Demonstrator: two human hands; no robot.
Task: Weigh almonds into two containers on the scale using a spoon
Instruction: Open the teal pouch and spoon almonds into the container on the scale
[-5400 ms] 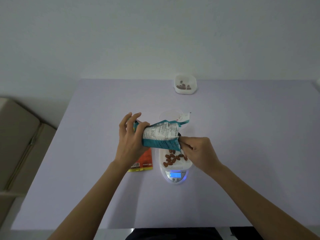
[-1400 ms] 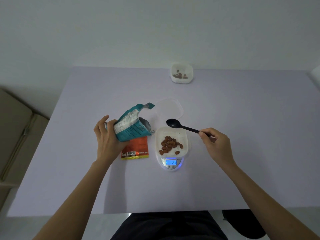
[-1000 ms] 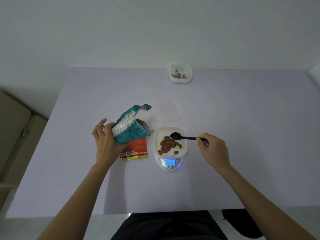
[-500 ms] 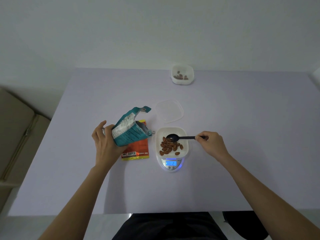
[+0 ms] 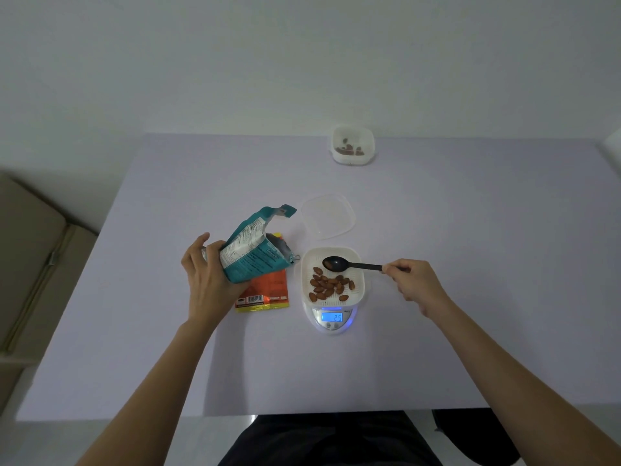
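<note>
A white container [image 5: 356, 260] holding several almonds [image 5: 329, 285] sits on a small white scale [image 5: 332, 322] whose blue display reads 25. My right hand [image 5: 411, 280] pinches the handle of a black spoon [image 5: 349, 264]; its bowl hovers over the far side of the container with an almond in it. My left hand [image 5: 210, 280] grips a teal almond bag [image 5: 253, 252], tilted with its torn mouth toward the container. A second white container [image 5: 353, 159] with a few almonds stands at the table's far edge.
A clear lid [image 5: 328, 215] lies just behind the scale. An orange packet [image 5: 267, 292] lies flat under the teal bag, left of the scale. The lilac table [image 5: 470, 264] ends at a wall behind; a beige seat [image 5: 30, 264] stands to the left.
The spoon came out of the bag and swung down over the container on the scale. It now sits lifted at the far side with an almond in its bowl. The bag stays tilted.
</note>
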